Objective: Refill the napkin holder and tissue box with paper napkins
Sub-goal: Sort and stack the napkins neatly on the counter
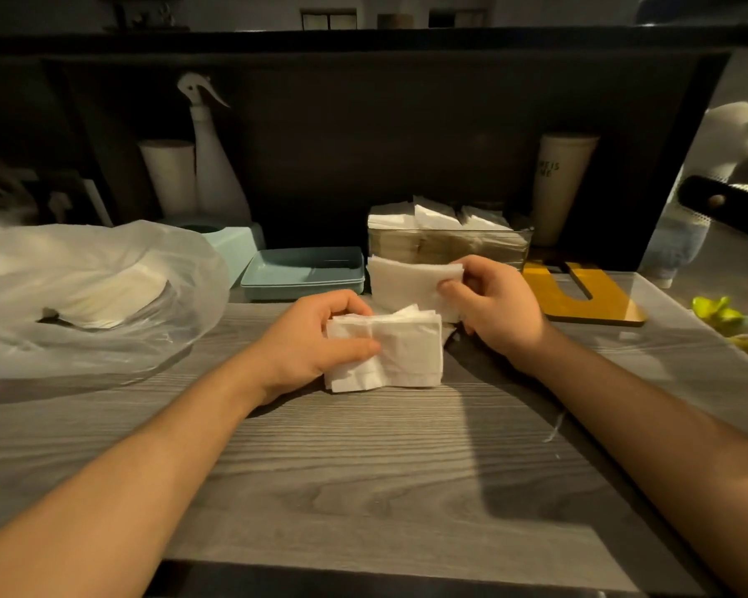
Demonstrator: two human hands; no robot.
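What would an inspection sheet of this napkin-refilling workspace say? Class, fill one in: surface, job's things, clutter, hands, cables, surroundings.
Surface: grey wood-grain table.
Job's things: clear napkin holder packed with napkins; teal tissue box; its teal lid lies beside it; plastic bag of napkins.
Clutter: spray bottle, paper roll, cup, yellow board.
Hands: left hand grips napkin stack; right hand pinches folded napkins.
Cables: nothing seen.
Surroundings: dark shelf.

Bare wooden tabletop seen in front. Left side blocked by plastic bag; back closed off by teal tray, clear napkin holder, dark back panel.
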